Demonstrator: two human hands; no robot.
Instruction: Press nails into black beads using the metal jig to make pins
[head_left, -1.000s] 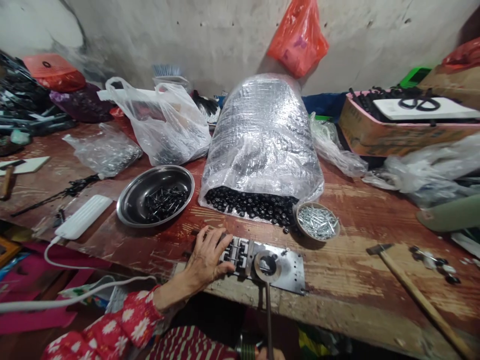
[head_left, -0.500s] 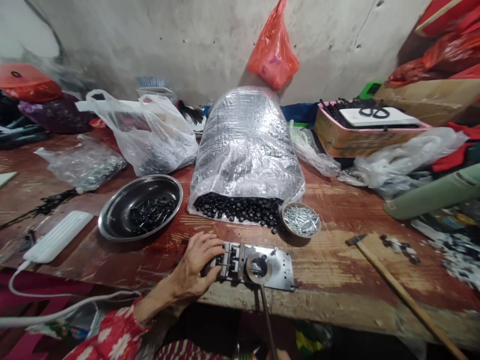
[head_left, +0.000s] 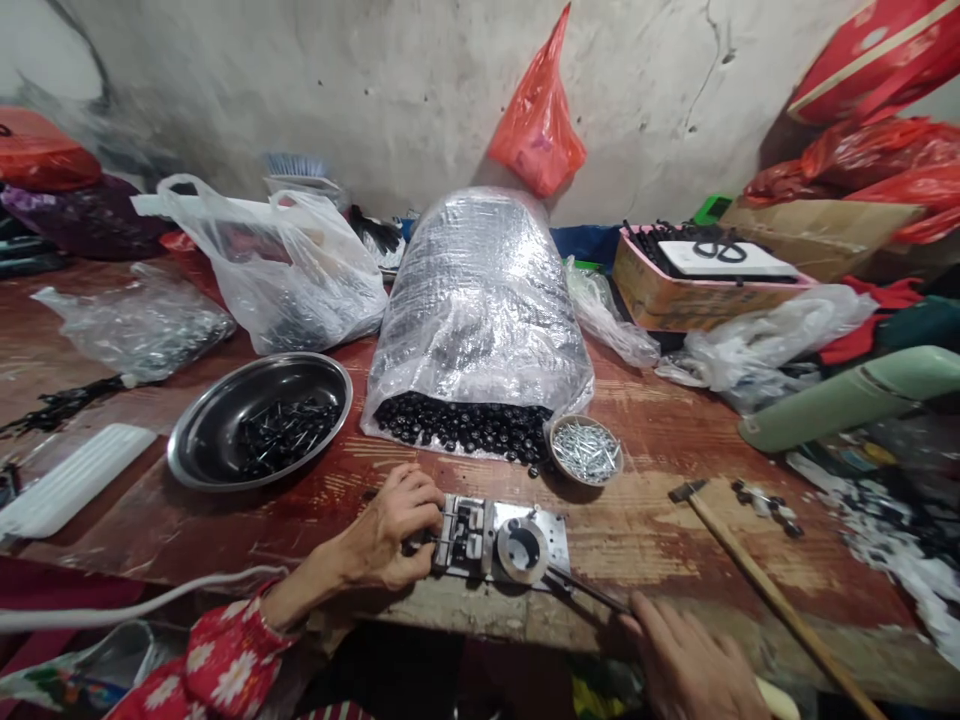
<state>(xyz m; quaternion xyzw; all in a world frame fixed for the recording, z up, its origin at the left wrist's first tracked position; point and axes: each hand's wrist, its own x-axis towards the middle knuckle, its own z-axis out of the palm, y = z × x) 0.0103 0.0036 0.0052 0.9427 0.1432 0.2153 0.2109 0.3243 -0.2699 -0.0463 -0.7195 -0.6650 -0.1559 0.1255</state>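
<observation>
A small metal jig with a flat plate and a round ring lies near the table's front edge. My left hand is closed around the jig's left end, its fingers bent over the metal parts. From the ring a dark lever runs out to the lower right. My right hand, a little blurred, is on the lever's outer part, and a pale end shows beyond it. Behind the jig, a large clear plastic bag spills small black round pieces. Beside them stands a small bowl of silvery nails or screws.
On the left sits a steel bowl with black-headed pins. A hammer lies at the right, near a green bottle. A white power strip, plastic bags and a box surround the work area.
The lever has swung from pointing toward me to pointing lower right, and my right hand has come into view with it. My left hand stays on the jig. The view has shifted slightly.
</observation>
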